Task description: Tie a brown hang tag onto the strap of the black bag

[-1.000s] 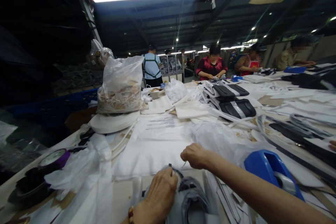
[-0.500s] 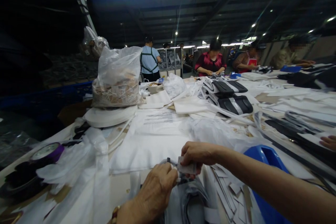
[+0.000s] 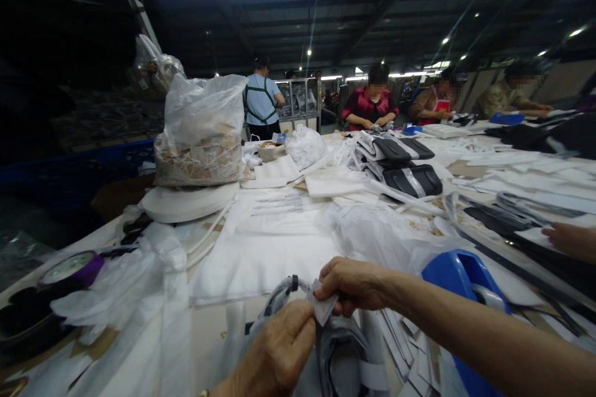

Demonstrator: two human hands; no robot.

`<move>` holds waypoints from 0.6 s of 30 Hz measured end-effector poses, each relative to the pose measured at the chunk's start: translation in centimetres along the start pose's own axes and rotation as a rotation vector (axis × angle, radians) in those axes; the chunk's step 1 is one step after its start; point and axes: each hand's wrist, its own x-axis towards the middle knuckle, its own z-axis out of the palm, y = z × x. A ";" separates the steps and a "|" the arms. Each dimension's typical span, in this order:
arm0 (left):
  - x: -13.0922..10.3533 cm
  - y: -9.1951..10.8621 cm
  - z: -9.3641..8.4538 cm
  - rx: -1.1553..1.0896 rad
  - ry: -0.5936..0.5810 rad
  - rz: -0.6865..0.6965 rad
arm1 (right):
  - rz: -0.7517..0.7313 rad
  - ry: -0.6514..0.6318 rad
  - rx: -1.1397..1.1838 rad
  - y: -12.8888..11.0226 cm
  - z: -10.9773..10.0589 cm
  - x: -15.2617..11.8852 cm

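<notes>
My right hand [image 3: 344, 288] pinches a small whitish, square, partly see-through piece [image 3: 322, 306] between thumb and fingers. Close against its left side, my left hand [image 3: 282, 347] is closed in a pinch; what its fingers grip is hidden. Under both hands lies a grey item [image 3: 342, 338] that looks like a bag wrapped in thin film, with a white band across its lower right part. A curved grey strap with a dark clip [image 3: 292, 283] rises just behind my left hand.
White sheets [image 3: 261, 260] cover the table ahead. A blue holder [image 3: 449, 270] stands by my right forearm, near cut strips [image 3: 403, 338]. Purple-rimmed tape [image 3: 74, 268] lies left. Behind are a filled plastic bag [image 3: 200, 136] and black-and-white folded items [image 3: 405, 164]. Another person's hand [image 3: 570, 239] reaches in at right.
The whitish piece has turned from lying level to tilted, its corner pointing down. My left hand has shifted slightly down. The clipped strap shows more, and the other person's hand has moved further in.
</notes>
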 end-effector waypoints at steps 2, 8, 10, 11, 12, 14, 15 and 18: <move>-0.1 -0.2 0.3 0.020 0.063 0.048 | -0.025 0.042 0.024 0.2 0.3 -0.1; -0.4 0.0 0.5 0.062 0.245 0.057 | -0.103 0.193 0.065 1.1 1.3 -0.2; 0.3 0.4 0.2 -0.138 0.206 -0.174 | -0.119 0.210 0.070 1.3 1.5 -0.1; 0.7 0.7 -0.1 -0.274 0.198 -0.344 | -0.125 0.216 0.073 1.4 1.5 -0.1; 1.2 0.9 -0.3 -0.421 0.205 -0.529 | -0.132 0.223 0.078 1.5 1.6 -0.2; 2.2 1.4 -0.7 -0.687 0.266 -0.895 | -0.152 0.241 0.098 1.6 1.6 -0.4; 2.7 1.6 -0.9 -0.799 0.303 -1.051 | -0.166 0.246 0.110 1.7 1.6 -0.5; 3.2 2.1 -1.2 -0.964 0.357 -1.337 | -0.209 0.229 0.135 2.0 1.5 -0.9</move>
